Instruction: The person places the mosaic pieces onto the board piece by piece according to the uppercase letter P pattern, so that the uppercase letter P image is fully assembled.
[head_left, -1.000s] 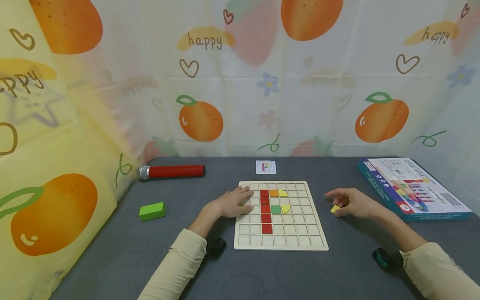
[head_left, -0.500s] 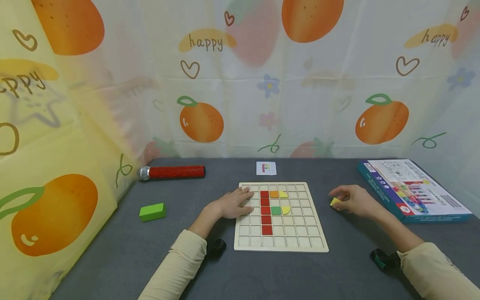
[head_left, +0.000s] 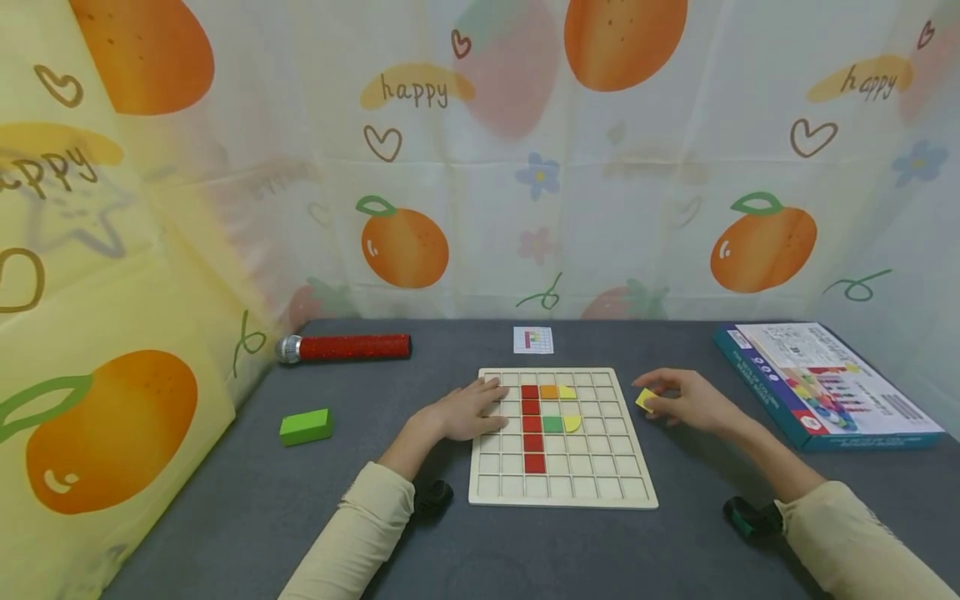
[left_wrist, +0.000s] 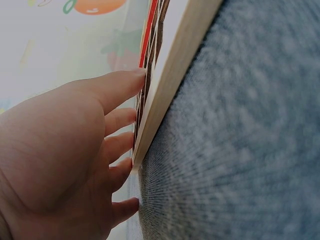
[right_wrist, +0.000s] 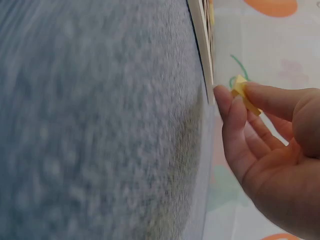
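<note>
A cream grid board [head_left: 606,487] lies in the middle of the table. A column of red squares [head_left: 533,443] sits in its cells, with an orange square [head_left: 549,392], a green square [head_left: 552,425], a light yellow piece [head_left: 567,392] and a rounded yellow piece [head_left: 572,424] to the right of it. My left hand [head_left: 467,410] rests on the board's left edge, fingers spread. Just off the board's right edge, my right hand [head_left: 686,402] pinches a small yellow block [head_left: 646,399] between thumb and fingers; the right wrist view shows this block [right_wrist: 241,86] tilted, partly hidden by the fingertips.
Behind the board lies a small pattern card [head_left: 533,340]. A red microphone [head_left: 352,347] is at the back left, with a green block [head_left: 306,427] nearer. At the right lies a flat teal game box [head_left: 825,383]. A printed curtain [head_left: 480,208] hangs behind the table.
My right hand has lifted slightly and moved left toward the board, carrying the yellow block. My left hand has stayed on the board's edge. The head view has tilted slightly up.
</note>
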